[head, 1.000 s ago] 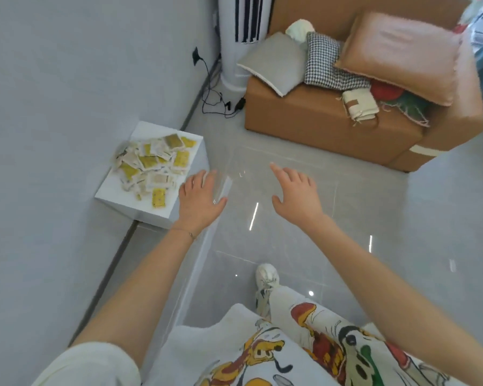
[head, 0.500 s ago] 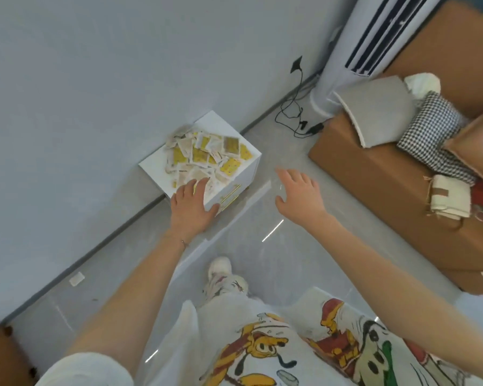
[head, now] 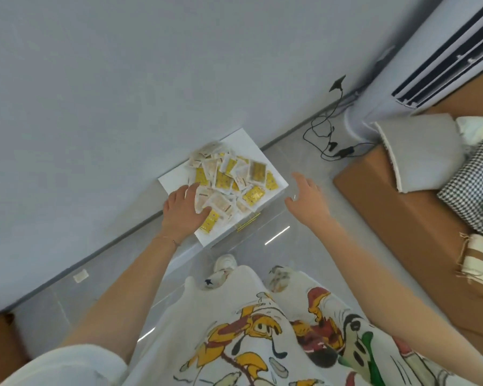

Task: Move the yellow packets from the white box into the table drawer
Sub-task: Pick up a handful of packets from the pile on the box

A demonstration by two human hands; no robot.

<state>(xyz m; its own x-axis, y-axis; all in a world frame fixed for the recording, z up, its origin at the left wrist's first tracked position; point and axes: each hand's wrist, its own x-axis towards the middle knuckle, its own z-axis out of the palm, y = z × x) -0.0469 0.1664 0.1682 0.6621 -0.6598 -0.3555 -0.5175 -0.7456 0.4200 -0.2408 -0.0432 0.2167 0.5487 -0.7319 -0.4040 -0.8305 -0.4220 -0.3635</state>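
Against wall, on floor | white box [head: 246, 142] carrying heap of yellow packets [head: 253, 195] | left hand [head: 182, 210] laid on heap's near-left edge, fingers straight, loosely together, thumb out | right hand [head: 305, 196] hovering just right of box, fingers spread | sofa [head: 388, 207] far right

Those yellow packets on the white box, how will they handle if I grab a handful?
Packets look flat, thin and small, so probably light and bendy. They lie loose and overlapping in a heap, so a handful will likely slide apart. Some sit near the box edge and may slip off if pushed.
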